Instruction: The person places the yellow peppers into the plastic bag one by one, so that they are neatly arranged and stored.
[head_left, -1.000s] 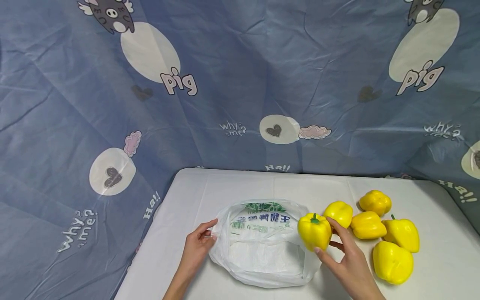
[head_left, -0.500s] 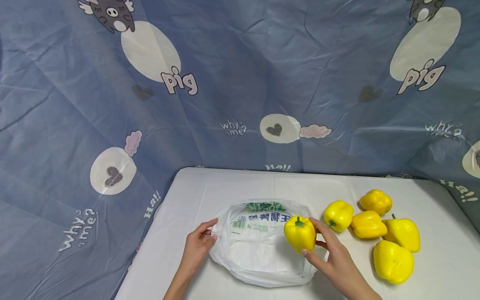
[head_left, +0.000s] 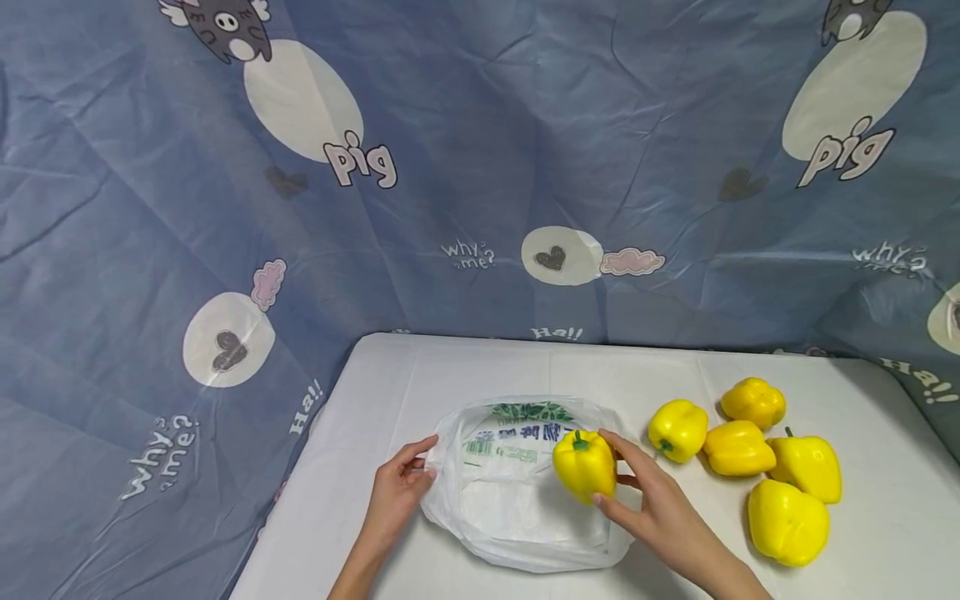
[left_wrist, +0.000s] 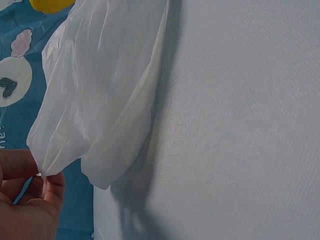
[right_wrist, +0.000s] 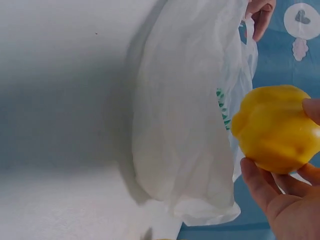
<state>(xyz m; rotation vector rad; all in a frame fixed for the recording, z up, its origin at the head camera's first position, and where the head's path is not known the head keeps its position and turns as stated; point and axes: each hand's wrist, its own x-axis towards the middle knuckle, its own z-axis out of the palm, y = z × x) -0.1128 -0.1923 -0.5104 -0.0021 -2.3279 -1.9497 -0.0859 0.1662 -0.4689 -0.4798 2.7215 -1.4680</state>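
A white plastic bag (head_left: 517, 546) with green and blue print stands with its mouth spread on the table. My left hand (head_left: 397, 492) pinches the left rim of the bag between thumb and fingers; the left wrist view shows this pinch on the white film (left_wrist: 100, 90). Over the bag's opening, my right hand (head_left: 656, 508) grips a yellow bell pepper (head_left: 585, 468), stem up, from its right side. In the right wrist view the bell pepper (right_wrist: 277, 130) sits between thumb and fingers, beside the bag's upper edge. The palm side of the left hand is mostly hidden in the head view.
Several other yellow bell peppers (head_left: 787, 523) lie in a group on the white table (head_left: 480, 358), right of the bag. One bell pepper (head_left: 678, 430) lies closest to the bag and right hand. A blue printed cloth (head_left: 450, 167) hangs behind and left of the table.
My right hand has carried the bell pepper leftward, from the bag's right rim to over its opening. The left hand keeps its pinch on the rim.
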